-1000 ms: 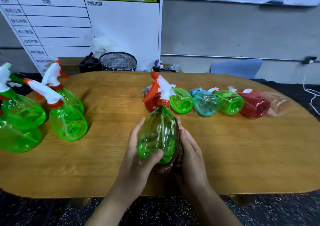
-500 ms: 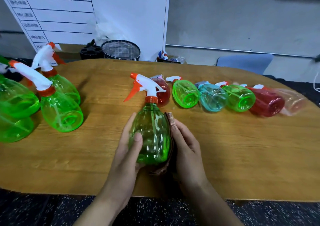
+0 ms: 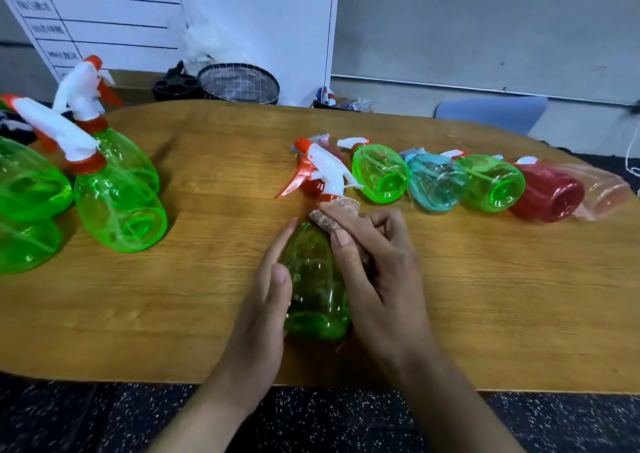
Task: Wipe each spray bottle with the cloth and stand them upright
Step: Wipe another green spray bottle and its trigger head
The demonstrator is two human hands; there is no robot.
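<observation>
Head view, and we're mid-wipe: a green spray bottle stands upright near the front edge of the wooden table, about midway along it, its white and orange trigger head pointing left; the left hand steadies the bottle's left side with fingers nearly straight and the thumb laid on the plastic, more a brace than a grip, while the right hand has its fingers curled round a brownish cloth and presses it onto the bottle's shoulder, just below the orange collar; judging by that, the neck is the part being cleaned right now; over at the left edge a cluster of green bottles stands upright with trigger heads up, which reads as the finished group, though the wide lens tilts them; behind the hands, running toward the right edge, a row still lies on its side, bases facing us: a red one partly hidden behind the trigger head, then green, blue, green, dark red and a pale pink one, each touching or just beside its neighbour; so my call is six left to wipe and stand once this one is done; a mesh basket sits beyond the far edge
</observation>
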